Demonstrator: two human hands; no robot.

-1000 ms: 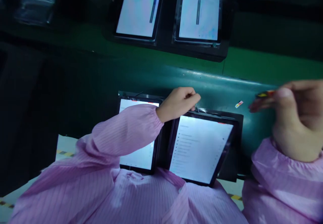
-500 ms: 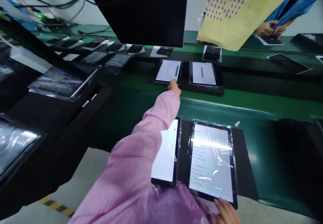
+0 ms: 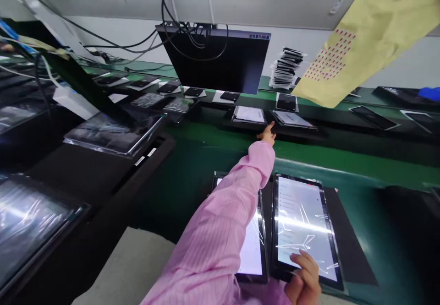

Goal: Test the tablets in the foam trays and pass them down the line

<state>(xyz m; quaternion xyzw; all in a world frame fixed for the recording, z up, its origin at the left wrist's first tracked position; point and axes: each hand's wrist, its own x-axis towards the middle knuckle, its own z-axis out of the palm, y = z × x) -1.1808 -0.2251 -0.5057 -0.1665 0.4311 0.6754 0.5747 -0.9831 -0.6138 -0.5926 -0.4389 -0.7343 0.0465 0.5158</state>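
Note:
My left hand (image 3: pixel 267 134) reaches far forward in its pink sleeve. Its fingers are spread at the front edge of a black pad, and I see nothing held in them. Two lit tablets lie on that pad: the far left tablet (image 3: pixel 249 114) and the far right tablet (image 3: pixel 294 119). Close to me, my right hand (image 3: pixel 305 275) has its bent fingers apart over the lower end of the near right tablet (image 3: pixel 302 218), which wears clear film. My left sleeve partly covers the near left tablet (image 3: pixel 252 245), also lit.
A dark monitor (image 3: pixel 220 60) hangs above the bench, with loose black cables (image 3: pixel 168 2). Yellow paper (image 3: pixel 371 35) hangs at upper right. Film-covered tablets (image 3: pixel 117 131) lie at left. Behind stands a stack of black-and-white pieces (image 3: pixel 287 68). Several dark devices line the back shelf.
My left hand has moved right, from the far left tablet to between the two far tablets. My right hand has come up over the near right tablet's lower end. The view has tilted up.

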